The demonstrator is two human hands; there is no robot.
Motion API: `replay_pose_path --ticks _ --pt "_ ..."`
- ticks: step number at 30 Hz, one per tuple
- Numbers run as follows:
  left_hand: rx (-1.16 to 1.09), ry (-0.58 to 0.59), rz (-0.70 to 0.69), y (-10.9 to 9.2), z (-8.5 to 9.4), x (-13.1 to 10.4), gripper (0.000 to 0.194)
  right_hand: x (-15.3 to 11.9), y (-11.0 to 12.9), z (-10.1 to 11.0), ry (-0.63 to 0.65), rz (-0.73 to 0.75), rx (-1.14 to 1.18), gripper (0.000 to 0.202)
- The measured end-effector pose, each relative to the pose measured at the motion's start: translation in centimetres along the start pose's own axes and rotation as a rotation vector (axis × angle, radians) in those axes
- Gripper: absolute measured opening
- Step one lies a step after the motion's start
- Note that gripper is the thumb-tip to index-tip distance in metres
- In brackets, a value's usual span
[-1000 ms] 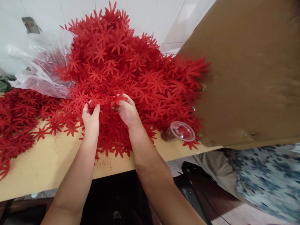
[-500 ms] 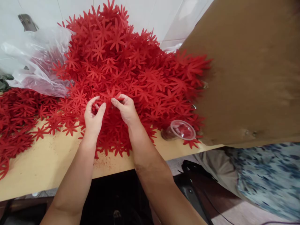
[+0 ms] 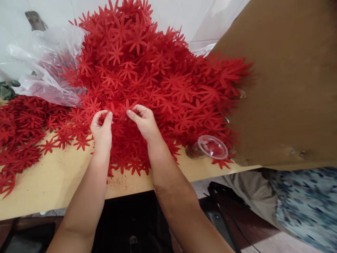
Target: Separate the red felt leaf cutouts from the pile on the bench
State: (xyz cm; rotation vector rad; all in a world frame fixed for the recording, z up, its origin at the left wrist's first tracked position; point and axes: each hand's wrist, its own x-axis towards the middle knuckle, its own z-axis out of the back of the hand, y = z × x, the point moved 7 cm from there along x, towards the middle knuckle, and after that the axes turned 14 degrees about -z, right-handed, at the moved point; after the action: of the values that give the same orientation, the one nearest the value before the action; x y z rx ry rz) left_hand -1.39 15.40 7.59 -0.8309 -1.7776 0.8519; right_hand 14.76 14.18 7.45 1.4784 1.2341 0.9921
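Head view: on my left hand (image 3: 101,133) and right hand (image 3: 144,123), thumb and forefinger are drawn close together; I cannot tell what either pinches. Red flower pieces (image 3: 147,78) lie heaped around and beyond the fingers, finished and unfinished indistinguishable.

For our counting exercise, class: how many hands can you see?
2: the left hand, over the red flower-shaped pieces, and the right hand, beside it, over the same heap. Any behind the brown board would be hidden.
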Motion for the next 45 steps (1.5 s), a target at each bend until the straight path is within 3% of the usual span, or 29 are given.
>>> replay_pose_path --ticks 2,5,9,12,15,20,23,27,31,33,38,45 --pt "-0.075 -0.055 0.073 0.6 0.5 0.4 0.020 0.4 -0.1 1.5 -0.110 0.038 0.043 0.022" --pt "-0.093 -0.045 0.132 1.1 0.5 0.5 0.027 0.6 0.3 2.9 -0.267 0.181 -0.043 0.016" --pt "-0.096 0.069 0.158 0.9 -0.6 -0.2 0.026 -1.0 2.1 2.2 -0.436 0.433 -0.424 0.029" --pt "-0.112 0.127 0.143 0.4 -1.3 -0.7 0.020 -2.5 3.3 1.0 -0.492 0.524 -0.603 0.026" --pt "-0.175 0.099 0.214 0.6 -1.5 -1.1 0.017 -3.4 4.1 0.1 -0.439 0.549 -0.593 0.015" --pt "-0.305 0.062 0.450 1.7 -1.9 -2.0 0.020 -2.7 2.7 -2.6 -0.123 0.480 -0.528 0.026" --pt "-0.322 0.086 0.490 1.9 -2.1 -2.3 0.026 -1.6 1.1 -2.5 -0.137 0.409 -0.533 0.029" --pt "-0.332 0.141 0.453 1.8 -2.3 -2.4 0.028 -0.5 -0.1 -1.7 -0.139 0.301 -0.471 0.034" --pt "-0.306 0.162 0.242 0.9 -2.3 -1.7 0.030 -0.6 0.4 -1.8 -0.068 0.284 -0.425 0.015" --pt "-0.259 0.169 0.156 0.5 -2.2 -1.4 0.033 -0.7 0.8 -1.3 -0.116 0.284 -0.393 0.013" --pt "-0.240 0.138 0.190 0.6 -1.7 -1.4 0.034 -0.4 1.2 0.9 -0.295 0.266 -0.210 0.026" --pt "-0.150 0.150 0.125 -0.4 -2.2 -1.9 0.032 -0.5 1.0 0.7 -0.253 0.202 -0.163 0.038"
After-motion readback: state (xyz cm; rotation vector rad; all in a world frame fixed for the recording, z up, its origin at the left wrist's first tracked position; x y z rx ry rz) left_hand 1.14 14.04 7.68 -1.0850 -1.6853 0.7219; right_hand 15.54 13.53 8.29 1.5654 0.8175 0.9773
